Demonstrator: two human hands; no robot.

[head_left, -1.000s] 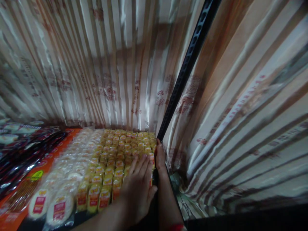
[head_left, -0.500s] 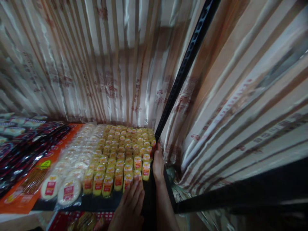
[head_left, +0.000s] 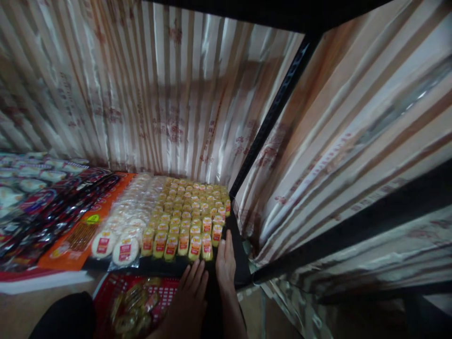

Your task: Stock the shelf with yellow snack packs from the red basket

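Observation:
Rows of small yellow wrapped snack cakes (head_left: 183, 240) with red labels stand on a black shelf (head_left: 169, 268). My left hand (head_left: 190, 292) lies with fingers stretched out at the front edge of these rows, its fingertips close to the front cakes. Along their right side my right hand (head_left: 226, 261) is held flat, fingers straight and its edge turned down, near the front right cake. Neither hand holds anything. Whether the fingertips touch the cakes I cannot tell.
Left of the cakes lie white round crackers (head_left: 126, 252) in clear wrap, an orange bag (head_left: 70, 242) and dark shiny packs (head_left: 45, 219). A red basket (head_left: 169, 289) with wrapped items sits below the shelf. A black post (head_left: 268, 117) rises at the corner before pleated curtains (head_left: 183, 94).
My right hand has drawn back toward me along the side of the cakes. My left hand has come back slightly from the front row. The view has shifted, showing more basket.

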